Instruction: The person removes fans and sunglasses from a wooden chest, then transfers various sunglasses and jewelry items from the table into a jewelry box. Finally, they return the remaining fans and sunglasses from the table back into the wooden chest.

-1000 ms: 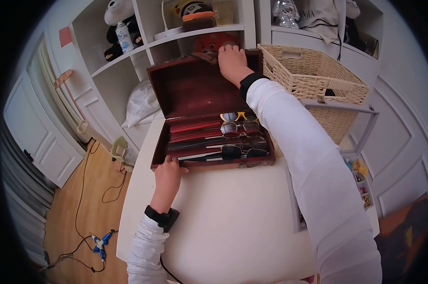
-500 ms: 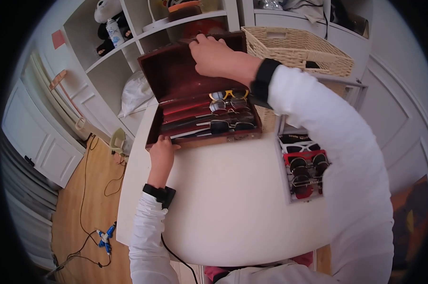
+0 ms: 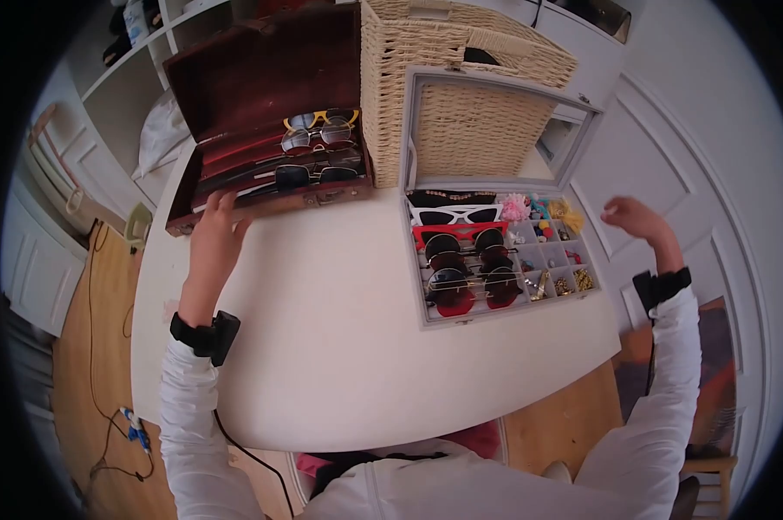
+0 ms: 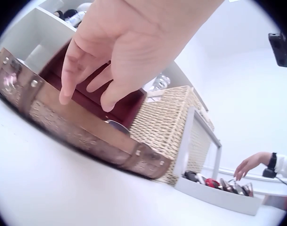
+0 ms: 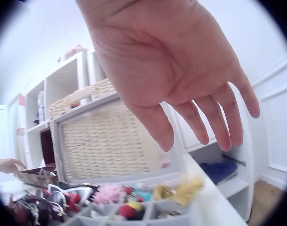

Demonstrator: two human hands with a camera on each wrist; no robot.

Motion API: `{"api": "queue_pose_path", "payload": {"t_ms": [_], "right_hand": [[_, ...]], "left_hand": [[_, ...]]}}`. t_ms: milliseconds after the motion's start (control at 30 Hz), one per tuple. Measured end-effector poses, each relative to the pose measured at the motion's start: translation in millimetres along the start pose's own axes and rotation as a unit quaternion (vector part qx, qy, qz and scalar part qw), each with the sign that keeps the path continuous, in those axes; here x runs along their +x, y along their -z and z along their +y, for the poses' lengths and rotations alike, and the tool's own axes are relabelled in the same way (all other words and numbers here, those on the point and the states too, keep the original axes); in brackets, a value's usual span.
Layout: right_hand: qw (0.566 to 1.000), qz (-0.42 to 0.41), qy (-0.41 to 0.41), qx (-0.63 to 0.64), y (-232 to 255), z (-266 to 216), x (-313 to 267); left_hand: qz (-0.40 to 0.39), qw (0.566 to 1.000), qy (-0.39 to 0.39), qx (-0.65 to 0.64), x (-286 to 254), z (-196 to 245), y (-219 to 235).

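A dark red-brown suitcase-style case (image 3: 261, 69) stands with its lid raised at the back left of the table. Inside it lie yellow-framed glasses (image 3: 298, 121), round glasses and dark sunglasses (image 3: 292, 178). My left hand (image 3: 211, 251) hovers by the case's front left edge, fingers loosely bent and holding nothing. To the right, a grey display box (image 3: 426, 299) with its clear lid up holds white sunglasses (image 3: 454, 215), a red pair, dark round pairs and small compartments of trinkets. Beyond its right side hangs my right hand (image 3: 638, 221), its spread fingers (image 5: 209, 122) over the trinkets' side, gripping nothing.
A tall woven basket (image 3: 391, 104) stands behind the grey box, beside the case. White shelves (image 3: 162, 43) rise behind at the left. The white table (image 3: 322, 347) has a curved front edge, and a black cable (image 3: 253, 459) hangs from my left wrist.
My right hand has left the case's lid and swung right, past the grey box; the lid stays raised. My left hand remains near the case's front edge. The head view has turned right and down.
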State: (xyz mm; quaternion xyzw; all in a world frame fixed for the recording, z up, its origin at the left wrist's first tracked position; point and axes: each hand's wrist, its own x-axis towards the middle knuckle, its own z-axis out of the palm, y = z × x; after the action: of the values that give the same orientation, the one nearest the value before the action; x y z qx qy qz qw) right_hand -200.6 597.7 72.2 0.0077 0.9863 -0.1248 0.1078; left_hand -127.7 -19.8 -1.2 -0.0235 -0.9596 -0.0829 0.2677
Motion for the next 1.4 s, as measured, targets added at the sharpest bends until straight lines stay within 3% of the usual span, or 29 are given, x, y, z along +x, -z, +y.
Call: {"api": "queue_pose_path", "payload": {"t_ms": [33, 100, 167, 300, 400, 500, 567, 633, 767, 867, 967, 1033, 1167, 1400], "right_hand": [[0.998, -0.035, -0.033, 0.036, -8.2, 15.5, -3.5], [0.988, -0.112, -0.025, 0.107, -25.0, 17.4, -16.1], [0.964, -0.160, -0.024, 0.211, -38.9, 5.2, -25.4], [0.976, -0.126, 0.010, 0.176, -64.2, 20.7, -11.2], [0.974, -0.113, 0.007, 0.195, -65.8, 22.8, -10.4], [0.969, -0.105, 0.001, 0.222, -63.8, 20.0, -11.7], [0.969, -0.106, 0.005, 0.223, -63.6, 16.4, -11.8], [0.973, -0.128, 0.023, 0.193, -57.8, 8.0, -8.9], [0.953, -0.186, 0.032, 0.239, -50.8, 6.5, 6.4], [0.934, -0.229, 0.030, 0.273, -40.6, -5.4, 8.9], [0.928, -0.257, 0.076, 0.259, -40.9, -2.5, 13.2], [0.916, -0.260, 0.080, 0.296, -41.9, 0.7, 10.5], [0.867, -0.294, 0.098, 0.390, -57.1, 25.3, 17.9], [0.824, -0.364, 0.148, 0.407, -70.8, 32.2, 37.0]], "left_hand": [[-0.012, 0.999, 0.006, -0.041, 3.4, 19.0, 1.9], [-0.005, 0.987, -0.080, -0.138, 11.3, 59.3, 5.4], [-0.029, 0.975, -0.070, -0.210, 22.5, 97.2, 1.7], [-0.045, 0.947, -0.066, -0.312, 56.4, 152.5, -41.2], [-0.070, 0.945, -0.016, -0.320, 80.0, 178.0, -65.3], [-0.092, 0.955, 0.036, -0.280, 88.2, 184.0, -81.2], [-0.020, 0.948, 0.022, -0.317, 90.7, 178.5, -95.0], [-0.016, 0.941, 0.050, -0.334, 86.6, 177.0, -85.1], [-0.041, 0.928, 0.070, -0.364, 76.7, 162.7, -72.0], [-0.110, 0.904, 0.130, -0.391, 73.6, 167.1, -41.8], [-0.084, 0.909, 0.127, -0.388, 67.1, 174.9, -30.7], [0.037, 0.947, 0.050, -0.316, 65.9, 179.8, -28.1], [0.131, 0.964, 0.017, -0.233, 61.9, 200.9, -21.3], [0.240, 0.956, 0.029, -0.164, 51.1, 224.1, 0.9]]}}
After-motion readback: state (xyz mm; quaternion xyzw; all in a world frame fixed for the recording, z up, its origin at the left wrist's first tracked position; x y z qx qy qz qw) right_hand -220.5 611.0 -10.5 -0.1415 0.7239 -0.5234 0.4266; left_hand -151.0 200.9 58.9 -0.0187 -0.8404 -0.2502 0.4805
